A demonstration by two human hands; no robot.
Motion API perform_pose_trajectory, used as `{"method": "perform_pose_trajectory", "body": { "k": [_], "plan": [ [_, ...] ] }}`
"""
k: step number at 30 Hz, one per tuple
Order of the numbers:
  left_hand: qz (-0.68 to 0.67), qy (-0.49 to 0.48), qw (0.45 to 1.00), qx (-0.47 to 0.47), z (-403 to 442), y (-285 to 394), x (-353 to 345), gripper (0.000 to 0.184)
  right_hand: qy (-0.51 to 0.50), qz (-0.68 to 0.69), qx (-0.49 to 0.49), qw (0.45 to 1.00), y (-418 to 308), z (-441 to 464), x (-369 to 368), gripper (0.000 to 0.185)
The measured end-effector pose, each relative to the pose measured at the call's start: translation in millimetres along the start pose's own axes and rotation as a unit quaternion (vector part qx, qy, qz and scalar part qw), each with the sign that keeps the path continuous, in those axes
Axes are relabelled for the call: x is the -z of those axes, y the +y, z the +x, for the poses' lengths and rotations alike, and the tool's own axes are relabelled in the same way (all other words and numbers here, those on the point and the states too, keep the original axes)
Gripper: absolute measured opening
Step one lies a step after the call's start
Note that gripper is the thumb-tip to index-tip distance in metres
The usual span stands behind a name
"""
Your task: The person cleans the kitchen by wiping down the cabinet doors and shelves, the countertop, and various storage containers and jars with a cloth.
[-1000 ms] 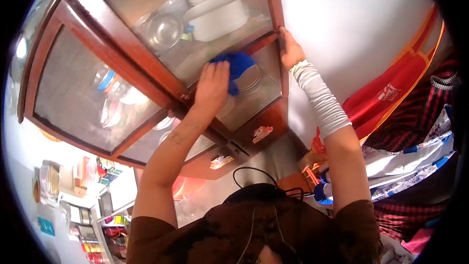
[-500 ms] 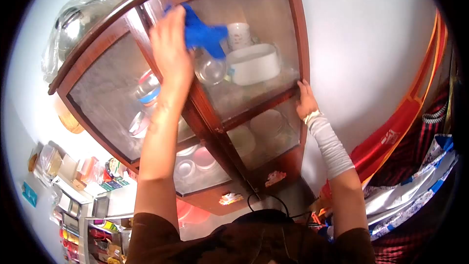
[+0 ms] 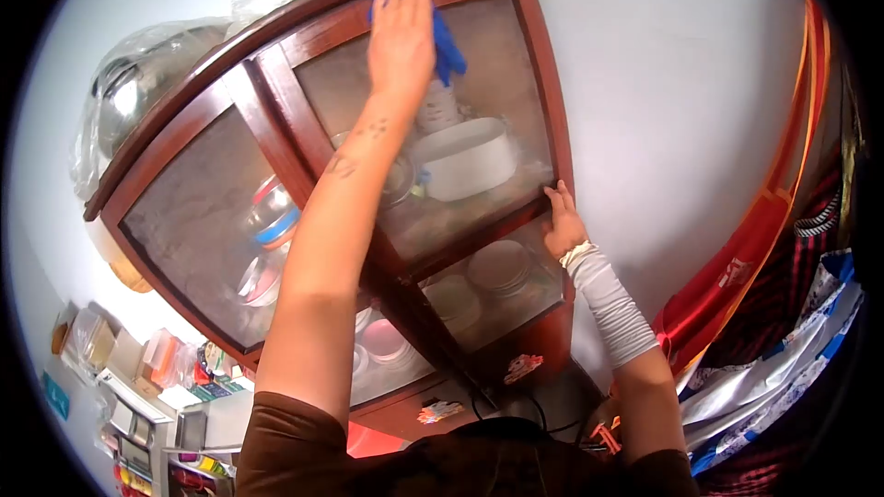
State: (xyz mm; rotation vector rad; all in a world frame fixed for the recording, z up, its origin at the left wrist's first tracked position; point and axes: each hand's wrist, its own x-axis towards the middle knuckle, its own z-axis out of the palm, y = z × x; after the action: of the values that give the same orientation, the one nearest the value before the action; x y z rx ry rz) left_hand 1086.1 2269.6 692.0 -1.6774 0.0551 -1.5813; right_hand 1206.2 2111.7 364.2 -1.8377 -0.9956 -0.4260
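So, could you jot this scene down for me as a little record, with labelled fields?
Left hand: raised, holding a blue cloth at the top of the cabinet
Right hand: fingers on the cabinet's right edge, lower than the left hand
Cabinet build: dark reddish wood with see-through panels
Seen inside: white tub, pink-topped container, among other containers
On top: plastic bag around something shiny
Hanging at right: red fabric
Unclear: what the bag holds
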Motion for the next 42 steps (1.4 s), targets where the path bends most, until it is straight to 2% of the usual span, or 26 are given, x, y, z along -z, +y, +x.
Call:
{"method": "perform_pose_trajectory", "body": {
  "k": [2,5,8,11,12,14,16,18,21,24,28,30,31,32,35,38,40,42],
  "plan": [
    [-0.015,0.009,1.0,-0.026,23,27,-24,0.042,0.006,0.008,-0.011,1.0,5,0,3,0.07],
    [-0.047,0.027,0.998,-0.034,48,70,-60,0.039,0.04,0.056,0.038,0.997,21,-4,7,0.068],
    [-0.078,0.033,0.995,-0.045,51,114,-94,0.037,0.033,0.085,-0.007,0.996,13,-24,31,0.065],
    [-0.111,0.031,0.993,-0.035,34,147,-105,0.032,0.029,0.071,-0.044,0.996,38,-45,40,0.064],
    [-0.122,-0.004,0.99,-0.066,25,153,-97,0.031,0.019,0.067,-0.068,0.995,42,-57,42,0.065],
    [-0.141,-0.116,0.981,-0.068,-17,182,-117,0.034,0.035,0.064,-0.061,0.995,54,-73,50,0.064],
    [-0.156,-0.122,0.976,-0.09,-56,206,-95,0.034,0.03,0.063,-0.107,0.992,50,-86,61,0.061],
    [-0.172,-0.128,0.97,-0.116,-101,232,-78,0.034,0.048,0.076,-0.097,0.991,47,-98,69,0.057],
    [-0.2,-0.207,0.942,-0.172,-168,266,-60,0.04,0.027,0.071,-0.135,0.988,45,-115,72,0.056],
    [-0.278,-0.246,0.915,-0.157,-213,288,-39,0.038,0.024,0.082,-0.139,0.987,44,-130,68,0.055],
    [-0.27,-0.246,0.917,-0.16,-251,282,-24,0.039,0.014,0.1,-0.152,0.983,57,-157,61,0.053],
    [-0.295,-0.204,0.925,-0.122,-257,272,-16,0.04,0.0,0.089,-0.18,0.98,59,-170,65,0.052],
    [-0.295,-0.199,0.924,-0.143,-258,264,-13,0.041,-0.004,0.073,-0.177,0.982,67,-180,66,0.052],
    [-0.26,-0.217,0.926,-0.169,-261,260,-7,0.04,-0.01,0.058,-0.176,0.983,71,-191,65,0.051],
    [-0.281,-0.239,0.917,-0.15,-262,261,5,0.04,-0.022,0.076,-0.201,0.976,67,-200,63,0.048],
    [-0.364,-0.249,0.89,-0.118,-279,278,22,0.04,-0.018,0.107,-0.203,0.973,72,-212,47,0.043],
    [-0.488,-0.305,0.81,-0.11,-327,303,31,0.042,-0.032,0.121,-0.226,0.966,67,-218,35,0.037],
    [-0.551,-0.453,0.699,-0.044,-382,331,37,0.038,-0.031,0.111,-0.234,0.965,80,-232,18,0.031]
  ]
}}
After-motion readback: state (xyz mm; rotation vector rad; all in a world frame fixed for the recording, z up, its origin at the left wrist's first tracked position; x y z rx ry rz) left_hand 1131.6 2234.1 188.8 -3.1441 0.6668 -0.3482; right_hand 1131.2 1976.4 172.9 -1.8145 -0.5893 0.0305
